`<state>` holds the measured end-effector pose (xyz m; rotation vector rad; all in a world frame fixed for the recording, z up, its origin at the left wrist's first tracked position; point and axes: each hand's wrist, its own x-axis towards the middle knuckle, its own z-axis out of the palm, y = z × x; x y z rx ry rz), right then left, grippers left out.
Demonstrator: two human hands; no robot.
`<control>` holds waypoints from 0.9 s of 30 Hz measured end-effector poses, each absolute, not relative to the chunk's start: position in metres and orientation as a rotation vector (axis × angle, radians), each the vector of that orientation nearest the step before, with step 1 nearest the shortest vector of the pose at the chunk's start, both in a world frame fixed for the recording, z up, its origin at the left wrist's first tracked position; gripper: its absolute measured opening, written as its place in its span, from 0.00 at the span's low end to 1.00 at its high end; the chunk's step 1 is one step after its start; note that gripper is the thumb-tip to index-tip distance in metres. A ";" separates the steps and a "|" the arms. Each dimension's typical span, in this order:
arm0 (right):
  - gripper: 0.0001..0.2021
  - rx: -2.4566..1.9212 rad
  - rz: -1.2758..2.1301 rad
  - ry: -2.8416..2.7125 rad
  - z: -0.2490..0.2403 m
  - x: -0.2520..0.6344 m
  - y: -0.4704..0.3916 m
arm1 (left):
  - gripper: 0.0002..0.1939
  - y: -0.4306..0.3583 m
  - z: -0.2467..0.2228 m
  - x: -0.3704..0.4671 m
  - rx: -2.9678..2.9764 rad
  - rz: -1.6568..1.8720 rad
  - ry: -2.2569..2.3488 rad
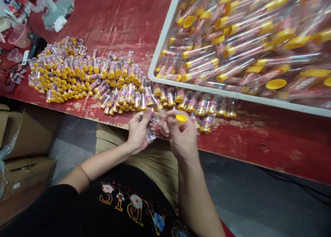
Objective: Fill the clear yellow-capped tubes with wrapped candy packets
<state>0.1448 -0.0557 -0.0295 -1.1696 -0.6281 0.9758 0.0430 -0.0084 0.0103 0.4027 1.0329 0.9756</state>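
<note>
My right hand [182,137] is closed round a clear plastic tube with a yellow cap [181,118]; the cap sticks out above the fingers, while most of the tube is hidden. My left hand [138,131] pinches small, clear, printed plastic sleeves [150,136], which show below its fingers. Both hands are close together over the table's front edge, and the space between them is blurred. Just beyond them lie many small tubes with yellow caps and purple labels [129,94], stacked in a long row.
A white-rimmed tray [165,33] full of yellow-capped tubes stands at the right on the red table [116,19]. At the far left are a black hair dryer [36,43], a pink plastic cup [19,37] and plastic bags [58,11]. Cardboard boxes [31,137] stand below the table, left.
</note>
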 end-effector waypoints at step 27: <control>0.18 -1.137 0.294 -0.586 -0.013 0.139 -0.090 | 0.27 -0.018 0.019 0.045 0.442 0.608 1.044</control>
